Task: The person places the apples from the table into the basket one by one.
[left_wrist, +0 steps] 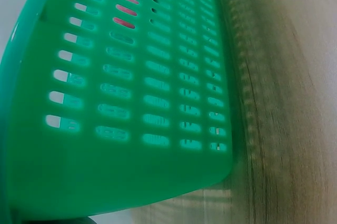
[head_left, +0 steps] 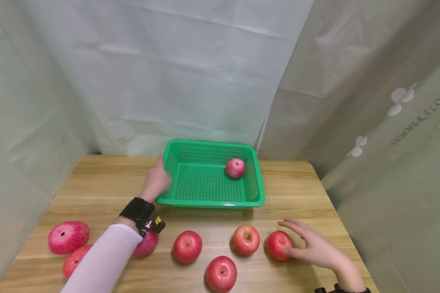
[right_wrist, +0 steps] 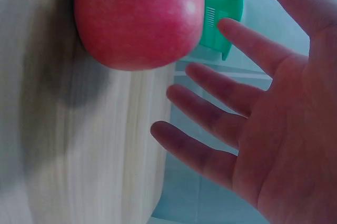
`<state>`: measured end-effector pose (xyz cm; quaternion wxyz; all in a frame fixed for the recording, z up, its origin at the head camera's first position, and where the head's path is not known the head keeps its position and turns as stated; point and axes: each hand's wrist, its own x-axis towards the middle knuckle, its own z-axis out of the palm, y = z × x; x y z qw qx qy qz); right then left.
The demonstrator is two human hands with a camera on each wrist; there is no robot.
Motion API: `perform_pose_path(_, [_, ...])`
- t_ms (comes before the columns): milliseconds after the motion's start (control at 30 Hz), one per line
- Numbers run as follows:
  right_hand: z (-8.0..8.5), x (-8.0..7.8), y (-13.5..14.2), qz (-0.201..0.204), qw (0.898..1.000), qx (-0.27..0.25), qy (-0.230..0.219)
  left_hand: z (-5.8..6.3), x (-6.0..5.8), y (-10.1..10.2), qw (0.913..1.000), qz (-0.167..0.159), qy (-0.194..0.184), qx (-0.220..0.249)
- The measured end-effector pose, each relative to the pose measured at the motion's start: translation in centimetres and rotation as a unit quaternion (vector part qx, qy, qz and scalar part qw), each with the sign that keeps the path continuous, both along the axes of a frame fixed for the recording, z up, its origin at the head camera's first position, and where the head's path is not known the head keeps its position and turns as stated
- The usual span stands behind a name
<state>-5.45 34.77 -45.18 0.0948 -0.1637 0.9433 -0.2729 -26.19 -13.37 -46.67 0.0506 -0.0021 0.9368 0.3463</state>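
Right hand (head_left: 313,246): fingers spread, nothing gripped. It's just beside the rightmost apple (head_left: 277,244). Wrist cam shows a gap btwn the fingers & the skin; thumb contact, can't tell.
Rightmost apple spot: on the wooden table (head_left: 287,183), outside the green basket (head_left: 209,202), nearer the person & a bit to the right of it.
Left hand (head_left: 155,179): at the basket's left rim, one finger out straight. Other fingers hidden, so can't tell if it's gripping.
Apple feel: prob firm w/ some heft, not squashy. Skin looks glossy, so maybe a bit slick. Round = could roll if nudged, & likely bruises if dropped.
Apple hold: IMO round the widest part, thumb one side, fingers opp. Pinching up by the stem dip looks like a worse grip.
Basket feel: looks like thin plastic, so prob light, a bit flexy & easy to shove. Rim's the best place to hold it.
In basket: one streaked pink apple (head_left: 236,167), toward the far right.
Other apples: pale red apple (head_left: 247,242) next to the rightmost one, front apple (head_left: 221,274) closest to the person, middle apple (head_left: 188,246) further left. More round the left sleeve (head_left: 102,258), some partly hidden.
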Motion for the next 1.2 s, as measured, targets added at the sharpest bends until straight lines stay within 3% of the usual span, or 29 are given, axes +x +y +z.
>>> perform_pose_path(600, [-1.6,1.2,-0.8,-0.011,1.000,-0.027,-0.003,-0.1,-0.5,-0.2,0.9997,-0.001,-0.025,-0.002])
perform_pose_path(1200, [-2.5,1.1,-1.8,0.000,1.000,-0.003,-0.007,-0.2,-0.5,-0.3,0.9998,-0.003,-0.019,-0.005])
